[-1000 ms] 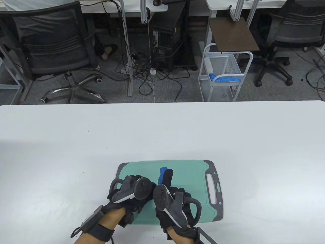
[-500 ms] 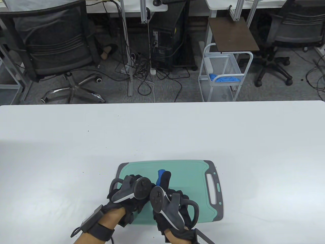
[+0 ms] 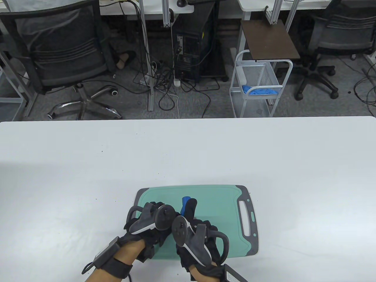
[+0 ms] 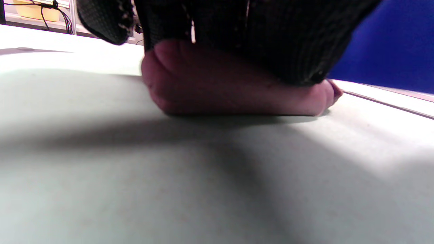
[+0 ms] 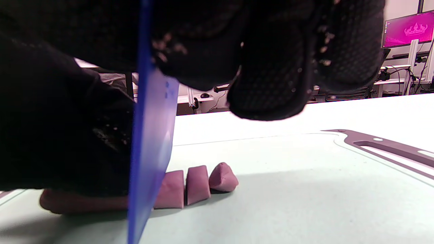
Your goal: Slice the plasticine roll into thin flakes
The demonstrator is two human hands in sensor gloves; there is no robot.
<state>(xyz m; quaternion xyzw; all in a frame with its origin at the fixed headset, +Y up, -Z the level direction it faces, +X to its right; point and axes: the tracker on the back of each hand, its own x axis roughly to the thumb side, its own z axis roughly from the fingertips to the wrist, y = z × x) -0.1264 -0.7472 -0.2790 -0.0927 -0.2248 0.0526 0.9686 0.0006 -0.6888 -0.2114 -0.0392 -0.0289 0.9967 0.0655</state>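
Observation:
A purple plasticine roll lies on the green cutting board. My left hand presses down on it from above. My right hand grips a blue plastic knife, blade edge down on the roll right beside the left hand's fingers; its tip shows in the table view. Three cut pieces lie in a row to the right of the blade. In the table view the roll is hidden under the hands.
The cutting board has a grey handle end with a slot on its right. The white table spreads around the board. Chairs, cables and a wire cart stand on the floor beyond the far edge.
My right hand with the knife has shifted left, closer to my left hand. The left hand has stayed on the roll.

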